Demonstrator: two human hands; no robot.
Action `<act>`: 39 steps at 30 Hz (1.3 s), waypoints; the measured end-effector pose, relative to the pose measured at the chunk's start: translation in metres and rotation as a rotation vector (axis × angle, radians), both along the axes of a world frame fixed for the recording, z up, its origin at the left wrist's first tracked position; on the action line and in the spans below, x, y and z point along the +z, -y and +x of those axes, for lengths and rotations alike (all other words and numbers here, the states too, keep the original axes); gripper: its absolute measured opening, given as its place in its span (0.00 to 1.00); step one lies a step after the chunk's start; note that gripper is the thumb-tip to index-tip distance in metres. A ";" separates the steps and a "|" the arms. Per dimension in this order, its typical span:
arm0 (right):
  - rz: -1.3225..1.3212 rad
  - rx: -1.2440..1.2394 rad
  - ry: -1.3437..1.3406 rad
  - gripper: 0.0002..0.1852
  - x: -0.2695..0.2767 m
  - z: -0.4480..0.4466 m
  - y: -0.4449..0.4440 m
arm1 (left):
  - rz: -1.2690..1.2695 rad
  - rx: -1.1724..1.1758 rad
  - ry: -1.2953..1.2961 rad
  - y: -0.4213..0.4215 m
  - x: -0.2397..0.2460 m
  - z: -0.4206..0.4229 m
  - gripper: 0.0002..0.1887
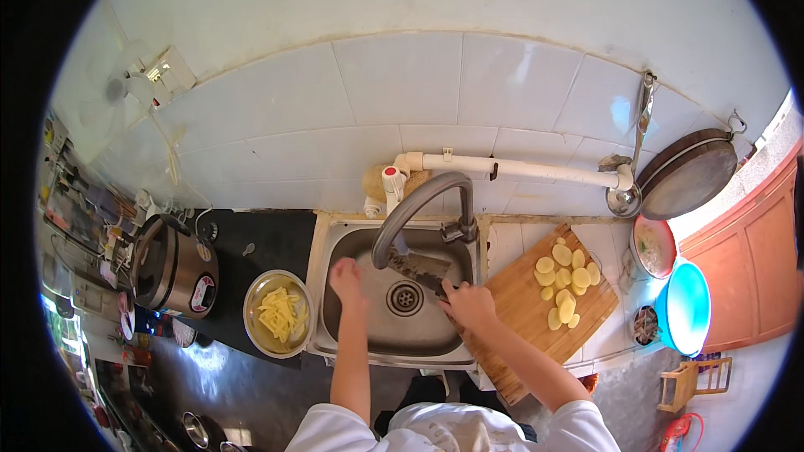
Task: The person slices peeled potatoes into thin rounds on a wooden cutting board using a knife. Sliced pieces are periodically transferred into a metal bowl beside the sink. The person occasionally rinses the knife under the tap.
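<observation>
My right hand point(468, 304) grips the handle of a cleaver point(422, 267). Its dark, stained blade slants up and left under the mouth of the grey curved faucet point(427, 198), where water appears to run onto it. Over the left part of the stainless steel sink point(370, 336) is my left hand point(347, 279), fingers curled in, with nothing visible in it. Right of the sink, a wooden cutting board point(521, 314) lies at an angle and overhangs the front edge. Round, peeled potato slices point(563, 276) are scattered on its far half.
A metal bowl point(247, 320) of potato strips point(281, 314) stands left of the sink, near a rice cooker point(182, 273). Rightward are a red-rimmed bowl point(654, 245) and a blue basin point(688, 307). A white pipe point(527, 168), a ladle point(622, 199) and a pan point(691, 176) line the wall.
</observation>
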State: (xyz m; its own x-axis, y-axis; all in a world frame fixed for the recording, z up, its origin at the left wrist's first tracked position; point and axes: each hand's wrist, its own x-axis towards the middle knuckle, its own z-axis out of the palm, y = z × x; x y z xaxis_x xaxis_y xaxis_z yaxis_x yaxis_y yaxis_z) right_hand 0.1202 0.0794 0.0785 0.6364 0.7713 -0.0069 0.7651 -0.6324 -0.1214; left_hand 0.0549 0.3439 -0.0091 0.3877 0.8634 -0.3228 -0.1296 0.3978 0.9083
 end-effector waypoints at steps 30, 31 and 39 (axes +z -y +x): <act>0.805 -0.635 -2.201 0.26 0.018 -0.023 0.132 | 0.783 0.176 0.130 0.066 0.181 0.026 0.07; 0.843 -0.639 -2.212 0.27 0.022 -0.026 0.147 | 0.819 0.210 0.203 0.082 0.165 0.008 0.06; 1.321 -0.667 -2.097 0.29 0.002 -0.058 0.262 | 0.627 -0.758 -0.053 0.260 0.024 -0.009 0.10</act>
